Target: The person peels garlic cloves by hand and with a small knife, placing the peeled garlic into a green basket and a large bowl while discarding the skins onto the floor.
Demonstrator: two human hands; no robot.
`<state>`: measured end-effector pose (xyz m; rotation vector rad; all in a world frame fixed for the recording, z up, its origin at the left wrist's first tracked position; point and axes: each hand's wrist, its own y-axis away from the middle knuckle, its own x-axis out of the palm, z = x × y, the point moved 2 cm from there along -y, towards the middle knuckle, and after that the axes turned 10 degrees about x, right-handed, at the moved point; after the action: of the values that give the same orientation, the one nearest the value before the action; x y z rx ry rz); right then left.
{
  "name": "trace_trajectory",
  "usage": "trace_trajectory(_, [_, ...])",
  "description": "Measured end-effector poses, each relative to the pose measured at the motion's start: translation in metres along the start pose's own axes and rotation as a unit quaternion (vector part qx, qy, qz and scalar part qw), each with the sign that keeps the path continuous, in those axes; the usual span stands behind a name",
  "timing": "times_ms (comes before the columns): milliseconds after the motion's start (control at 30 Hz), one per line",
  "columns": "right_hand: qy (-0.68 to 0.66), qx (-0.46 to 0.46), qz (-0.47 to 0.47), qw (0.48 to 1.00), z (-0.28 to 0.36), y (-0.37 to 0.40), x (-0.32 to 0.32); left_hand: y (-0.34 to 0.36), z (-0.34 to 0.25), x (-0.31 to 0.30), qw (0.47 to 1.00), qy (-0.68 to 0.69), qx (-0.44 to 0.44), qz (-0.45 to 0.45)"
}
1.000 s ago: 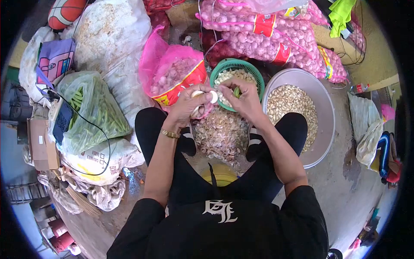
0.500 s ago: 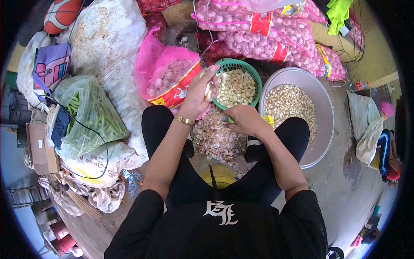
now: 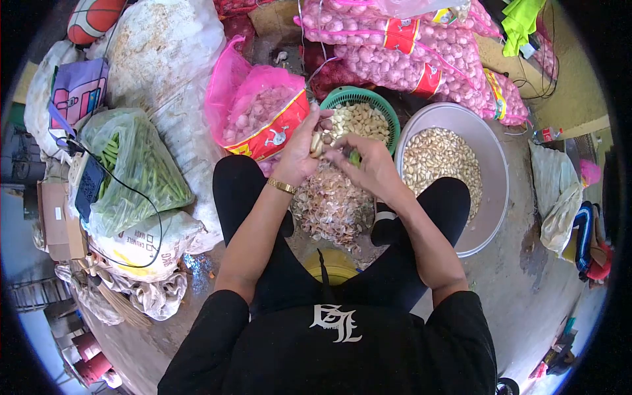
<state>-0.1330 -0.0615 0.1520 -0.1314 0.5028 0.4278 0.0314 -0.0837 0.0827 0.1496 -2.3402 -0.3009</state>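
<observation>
My left hand (image 3: 302, 146), with a gold band at the wrist, is closed round some garlic cloves (image 3: 317, 145). Close to its right side is my right hand (image 3: 368, 163), fingers bent toward those cloves; a small green and yellow item shows at its fingers, too blurred to name. Behind both hands stands a green basket (image 3: 393, 118) with pale cloves. A heap of papery garlic skins (image 3: 332, 207) lies below them on the floor. To the right, a large greyish basin (image 3: 495, 191) holds many cloves.
An open pink net bag (image 3: 220, 108) of garlic stands left of the basket. Full pink garlic sacks (image 3: 434, 72) are stacked behind. At the left are a plastic bag of green pods (image 3: 148, 171) and white sacks (image 3: 164, 66). A yellow object (image 3: 336, 266) sits between the knees.
My right hand has moved up and left toward my left hand, its fingers now nearer the cloves. The left hand has turned a little and shifted slightly down.
</observation>
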Motion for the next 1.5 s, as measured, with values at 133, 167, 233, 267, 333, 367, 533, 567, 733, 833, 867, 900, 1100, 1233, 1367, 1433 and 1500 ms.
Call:
trace_trajectory(133, [-0.065, 0.0, -0.054, 0.996, -0.011, -0.013, 0.015, 0.009, 0.003, 0.012, 0.998, -0.055, 0.011, 0.035])
trace_trajectory(167, [-0.064, -0.001, -0.053, 0.997, -0.011, -0.014, 0.016, 0.012, 0.002, 0.014, 0.997, -0.072, 0.014, 0.033])
trace_trajectory(233, [-0.091, 0.067, -0.04, 0.993, -0.01, -0.017, 0.017, 0.014, -0.001, 0.013, 0.995, -0.089, 0.019, 0.03])
trace_trajectory(267, [-0.091, 0.067, -0.039, 0.993, -0.011, -0.019, 0.018, 0.014, -0.002, 0.011, 0.994, -0.097, 0.026, 0.032])
trace_trajectory(333, [-0.156, 0.095, -0.018, 0.983, -0.017, -0.023, 0.022, 0.014, -0.004, 0.007, 0.993, -0.104, 0.032, 0.033])
trace_trajectory(367, [-0.156, 0.095, -0.018, 0.983, -0.018, -0.024, 0.023, 0.014, -0.005, 0.006, 0.993, -0.101, 0.032, 0.046])
trace_trajectory(533, [-0.239, 0.152, 0.048, 0.958, -0.006, -0.022, 0.02, 0.015, -0.005, -0.001, 0.994, -0.094, 0.042, 0.045])
trace_trajectory(567, [-0.239, 0.151, 0.049, 0.958, -0.009, -0.023, 0.021, 0.016, -0.006, -0.004, 0.995, -0.079, 0.051, 0.035])
trace_trajectory(733, [-0.184, 0.064, -0.036, 0.98, -0.023, -0.032, 0.011, 0.016, -0.017, -0.022, 0.995, -0.085, 0.044, 0.037])
trace_trajectory(833, [-0.165, 0.053, -0.05, 0.984, -0.021, -0.032, 0.009, 0.022, -0.022, -0.016, 0.993, -0.076, 0.018, 0.094])
trace_trajectory(867, [-0.164, 0.053, -0.05, 0.984, -0.022, -0.032, 0.01, 0.026, -0.021, -0.012, 0.991, -0.108, 0.031, 0.067])
trace_trajectory(900, [-0.147, 0.034, -0.065, 0.986, -0.023, -0.033, 0.011, 0.031, -0.022, -0.006, 0.988, -0.139, 0.044, 0.041])
trace_trajectory(1100, [-0.128, 0.009, -0.093, 0.987, -0.015, -0.032, 0.015, 0.046, -0.03, 0.001, 0.984, -0.168, 0.005, 0.059])
trace_trajectory(1233, [-0.142, 0.034, -0.073, 0.987, -0.017, -0.035, 0.016, 0.048, -0.033, 0.0, 0.982, -0.169, -0.013, 0.083])
trace_trajectory(1367, [-0.119, -0.024, -0.1, 0.988, -0.014, -0.039, 0.011, 0.047, -0.033, 0.0, 0.991, -0.084, -0.028, 0.105])
trace_trajectory(1433, [-0.143, -0.053, -0.102, 0.983, -0.014, -0.041, 0.009, 0.049, -0.038, 0.004, 0.991, -0.068, -0.035, 0.112])
trace_trajectory(1500, [-0.151, -0.055, -0.103, 0.982, -0.013, -0.041, 0.008, 0.049, -0.041, 0.006, 0.99, 0.008, -0.064, 0.127])
